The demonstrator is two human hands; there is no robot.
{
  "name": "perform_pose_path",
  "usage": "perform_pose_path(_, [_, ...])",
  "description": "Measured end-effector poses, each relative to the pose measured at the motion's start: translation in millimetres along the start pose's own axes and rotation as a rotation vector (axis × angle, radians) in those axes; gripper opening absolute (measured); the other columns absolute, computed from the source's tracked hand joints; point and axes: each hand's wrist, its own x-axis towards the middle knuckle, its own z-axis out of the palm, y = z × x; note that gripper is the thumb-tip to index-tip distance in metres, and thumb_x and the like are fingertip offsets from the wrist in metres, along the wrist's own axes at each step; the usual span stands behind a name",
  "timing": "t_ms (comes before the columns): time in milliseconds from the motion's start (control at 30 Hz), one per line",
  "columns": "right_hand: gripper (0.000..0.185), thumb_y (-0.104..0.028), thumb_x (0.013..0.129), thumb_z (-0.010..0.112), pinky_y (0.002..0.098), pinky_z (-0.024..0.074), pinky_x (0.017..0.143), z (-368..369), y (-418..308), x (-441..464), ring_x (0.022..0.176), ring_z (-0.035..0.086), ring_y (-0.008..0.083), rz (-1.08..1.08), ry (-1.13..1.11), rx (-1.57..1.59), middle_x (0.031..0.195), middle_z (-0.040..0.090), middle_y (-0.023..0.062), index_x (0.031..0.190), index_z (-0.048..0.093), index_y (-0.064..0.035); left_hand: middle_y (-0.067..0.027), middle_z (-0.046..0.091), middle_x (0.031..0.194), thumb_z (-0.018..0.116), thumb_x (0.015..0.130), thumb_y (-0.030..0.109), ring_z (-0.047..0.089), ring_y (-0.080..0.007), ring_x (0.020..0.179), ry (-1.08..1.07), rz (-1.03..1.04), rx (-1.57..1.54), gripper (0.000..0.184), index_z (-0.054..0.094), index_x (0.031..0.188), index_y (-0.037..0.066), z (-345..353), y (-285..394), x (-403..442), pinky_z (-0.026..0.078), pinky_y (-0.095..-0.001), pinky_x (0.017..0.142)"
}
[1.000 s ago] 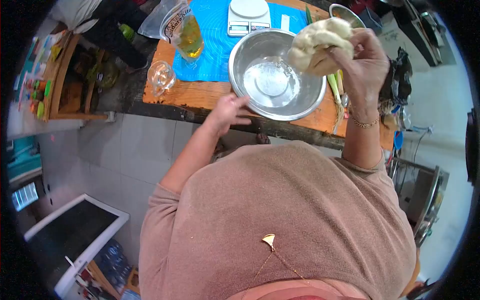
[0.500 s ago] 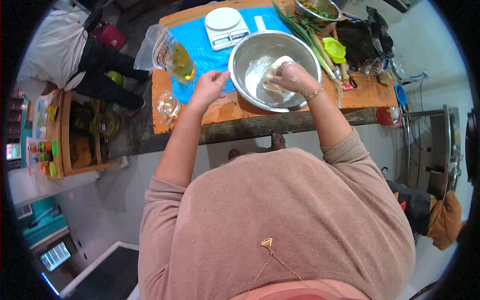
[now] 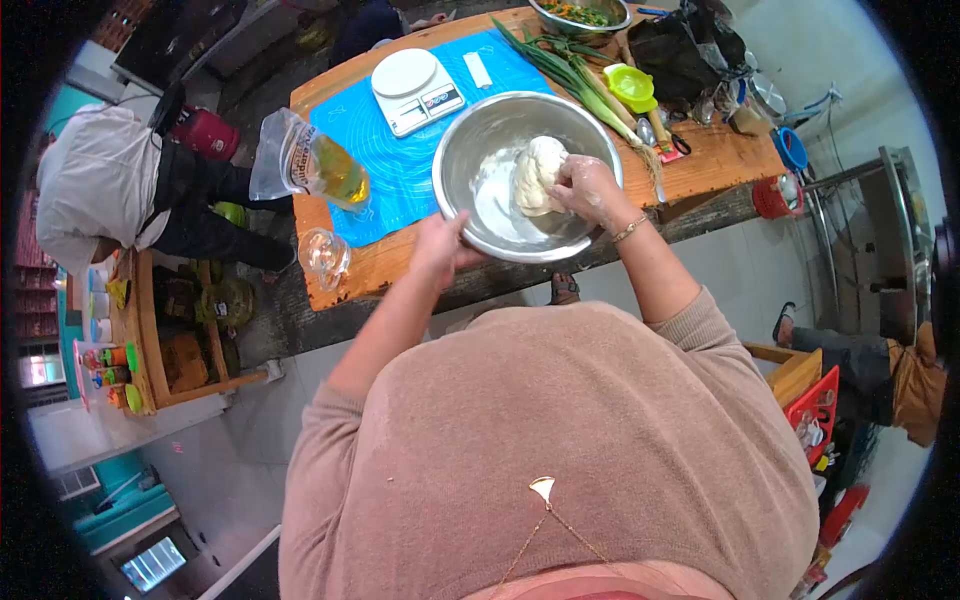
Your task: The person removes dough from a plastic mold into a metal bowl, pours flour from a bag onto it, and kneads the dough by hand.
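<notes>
A metal mixing bowl (image 3: 462, 150) stands at the front edge of the wooden table, its inside smeared with flour. In it, right of the middle, lies a lump of pale dough (image 3: 538, 172). My right hand (image 3: 592, 192), dusted with flour, reaches over the right rim with bent fingers closed on the dough's right side. On the lower left of the bowl, my left hand (image 3: 446, 248) grips the rim, thumb near the top; its other fingers are partly hidden. Beyond the bowl sits a white kitchen scale (image 3: 415, 90) on a blue mat (image 3: 375, 215).
Left on the table are a bag of yellow oil (image 3: 335, 172) and a clear plastic cup (image 3: 325, 258). Right of the bowl lie spring onions (image 3: 590, 92), a green strainer (image 3: 631, 88) and a black bag (image 3: 680, 50). Another person (image 3: 105, 185) stands at the left.
My left hand has come from beside the bowl onto its rim. The bowl sits lower in view, and the dough now shows more fully. The view has shifted.
</notes>
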Motion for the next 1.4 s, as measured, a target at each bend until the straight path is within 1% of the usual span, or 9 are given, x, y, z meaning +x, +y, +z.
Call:
perform_pose_path(100, [0.023,-0.025,0.073,0.071,0.0398,0.05,0.072,-18.0,-7.6,6.1,0.074,0.063,0.0315,0.125,0.011,0.138,0.07,0.064,0.0163,0.07,0.068,-0.0019,-0.0162,0.062,0.103,0.055,0.093,0.032,0.065,-0.0281,0.087,-0.282,-0.208,0.154,0.043,0.052,0.114,-0.004,-8.3,-10.5,-22.2,0.057,-0.0407,0.065])
perform_pose_path(200, [0.032,-0.031,0.074,0.073,0.0393,0.0505,0.073,-23.4,-5.2,21.7,0.079,0.064,0.0296,0.299,0.195,0.584,0.076,0.065,0.0167,0.084,0.068,-0.001,-0.0142,0.063,0.1,0.059,0.089,0.042,0.064,-0.0255,0.087,-0.173,-0.167,0.516,0.052,0.053,0.114,-0.003,-8.2,26.8,-25.5,0.055,-0.0366,0.063])
perform_pose_path(300, [0.042,-0.034,0.072,0.075,0.0386,0.0504,0.078,-27.8,-11.4,34.9,0.087,0.063,0.031,0.14,0.268,0.136,0.097,0.061,0.0226,0.094,0.065,0.0006,-0.0143,0.064,0.093,0.067,0.084,0.042,0.064,-0.0201,0.075,0.006,0.146,0.376,0.053,0.057,0.099,-0.008,-31.1,26.8,38.0,0.052,-0.0312,0.058])
perform_pose_path(400, [0.062,-0.036,0.069,0.077,0.0419,0.0493,0.085,-2.4,-17.0,31.8,0.095,0.059,0.0379,0.147,-0.011,-0.073,0.119,0.045,0.0257,0.119,0.055,-0.0063,-0.0121,0.064,0.085,0.067,0.083,0.04,0.062,-0.0184,0.066,0.122,0.364,0.637,0.052,0.057,0.1,-0.009,-24.1,38.1,76.8,0.049,-0.0311,0.052])
perform_pose_path(467, [0.075,-0.034,0.068,0.078,0.045,0.0484,0.087,2.6,-27.5,25.9,0.099,0.057,0.0418,0.185,-0.124,-0.149,0.122,0.041,0.0229,0.132,0.045,-0.0151,-0.0118,0.064,0.081,0.067,0.082,0.035,0.061,-0.0181,0.062,0.12,0.263,0.744,0.047,0.058,0.1,-0.008,-10.8,45.9,80.5,0.048,-0.0312,0.05])
perform_pose_path(733, [0.043,-0.006,0.06,0.071,0.0408,0.0468,0.082,-18.1,14.0,36.5,0.092,0.058,0.0331,-0.06,0.041,0.119,0.092,0.056,0.014,0.101,0.06,-0.0074,-0.0049,0.064,0.076,0.064,0.078,0.012,0.058,-0.0133,0.065,0.011,0.195,0.249,0.019,0.064,0.092,-0.002,0.0,2.5,48.0,0.047,-0.0292,0.058])
perform_pose_path(1067, [0.025,-0.006,0.062,0.069,0.0374,0.0467,0.078,-6.6,-21.4,58.3,0.086,0.058,0.0315,-0.132,0.252,0.279,0.085,0.056,0.0134,0.086,0.061,-0.0044,-0.0053,0.065,0.089,0.059,0.084,0.006,0.059,-0.0102,0.074,0.214,0.405,-0.074,0.014,0.062,0.096,-0.001,-2.6,-42.8,9.4,0.047,-0.0259,0.068])
perform_pose_path(1200, [0.02,-0.019,0.071,0.07,0.0385,0.0472,0.083,12.9,-52.6,55.2,0.092,0.06,0.0331,-0.218,0.059,0.111,0.093,0.058,0.0127,0.087,0.064,-0.008,-0.0068,0.064,0.09,0.059,0.088,0.011,0.061,-0.0112,0.074,0.258,0.174,-0.187,0.015,0.058,0.098,-0.001,12.2,-31.4,-1.9,0.05,-0.0268,0.065])
perform_pose_path(1400, [0.024,-0.018,0.072,0.069,0.0383,0.0485,0.086,6.5,-67.5,60.9,0.096,0.063,0.029,-0.433,-0.333,0.072,0.094,0.066,0.0142,0.095,0.07,-0.0107,-0.0115,0.061,0.088,0.059,0.092,0.027,0.059,-0.0178,0.078,0.287,0.297,0.111,0.032,0.052,0.097,-0.004,-25.1,-55.9,30.5,0.049,-0.0311,0.07])
